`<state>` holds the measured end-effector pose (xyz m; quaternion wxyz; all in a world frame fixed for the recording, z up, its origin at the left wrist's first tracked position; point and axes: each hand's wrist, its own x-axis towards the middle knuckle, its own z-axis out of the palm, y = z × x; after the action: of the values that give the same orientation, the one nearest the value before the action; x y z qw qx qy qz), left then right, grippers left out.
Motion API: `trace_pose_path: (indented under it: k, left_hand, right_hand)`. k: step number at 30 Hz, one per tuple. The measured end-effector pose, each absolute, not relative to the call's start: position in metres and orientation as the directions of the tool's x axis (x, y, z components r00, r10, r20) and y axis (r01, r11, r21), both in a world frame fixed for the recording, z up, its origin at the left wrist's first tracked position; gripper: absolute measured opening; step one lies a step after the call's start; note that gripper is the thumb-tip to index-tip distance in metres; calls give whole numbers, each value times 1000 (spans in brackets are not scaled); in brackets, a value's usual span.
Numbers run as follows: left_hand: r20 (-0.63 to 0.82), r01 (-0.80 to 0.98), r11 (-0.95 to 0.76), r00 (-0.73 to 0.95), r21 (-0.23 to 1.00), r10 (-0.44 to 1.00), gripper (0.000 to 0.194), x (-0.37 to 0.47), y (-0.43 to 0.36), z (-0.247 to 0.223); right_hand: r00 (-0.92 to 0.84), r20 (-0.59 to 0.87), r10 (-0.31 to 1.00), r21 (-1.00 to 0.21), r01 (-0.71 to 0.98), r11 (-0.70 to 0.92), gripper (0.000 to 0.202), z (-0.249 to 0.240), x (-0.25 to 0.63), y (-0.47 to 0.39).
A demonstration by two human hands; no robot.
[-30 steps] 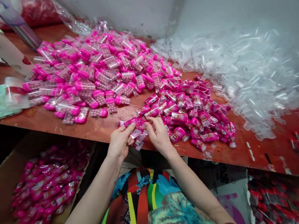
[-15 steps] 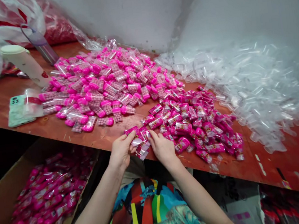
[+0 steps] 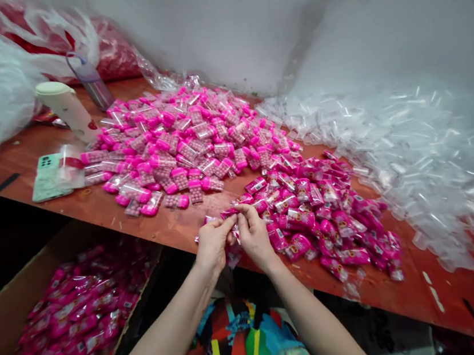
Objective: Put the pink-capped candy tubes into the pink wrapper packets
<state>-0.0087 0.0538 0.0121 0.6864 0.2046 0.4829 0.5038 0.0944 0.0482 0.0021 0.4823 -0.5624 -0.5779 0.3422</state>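
Note:
At the table's front edge, my left hand (image 3: 212, 245) and my right hand (image 3: 255, 237) meet with fingertips almost touching. Both pinch pink printed plastic sleeves (image 3: 234, 254), largely covered by my fingers. Just right of my hands lies a heap of small bottles in pink printed wrappers (image 3: 300, 216). Beyond them spreads a larger pile of clear bottles with bright pink caps and small pink balls inside (image 3: 181, 141).
Clear plastic pieces (image 3: 401, 146) are heaped along the wall at right. A phone (image 3: 49, 177), a cream tumbler (image 3: 67, 109) and a purple-grey bottle (image 3: 93, 83) stand or lie at left. Below the red table (image 3: 157, 230), a cardboard box (image 3: 3, 315) holds wrapped bottles.
My hands have drawn together over the pink sleeves, which were spread between them and more visible before. The camera view has shifted, so the table's contents appear slightly lower and mostly further right.

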Motion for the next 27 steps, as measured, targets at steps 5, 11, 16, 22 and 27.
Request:
trace_pose_path:
  k: [5,11,16,22,27]
  left_hand:
    - [-465,-537,416,49,734,884,33,-27,68,19]
    - [-512,-621,373,-53,689,857,27,-65,80,19]
    - [-567,-711,334,-111,619,816,28,-83,90,10]
    - [-643,-808,378,-2,452,766,24,-84,92,13]
    - [-648,-855,364,44,369,760,22,-77,91,19]
  right_hand:
    - [-55,318,946,-812,500,302,26,-1,81,70]
    - [-252,260,932,-785,507,356,29,-3,74,111]
    - [-198,224,954,-503,815,287,31,-10,66,161]
    - [-110,150,983,-718,671,185,28,-16,70,159]
    - [-130,-156,979,-988,0,-157,22,1,88,111]
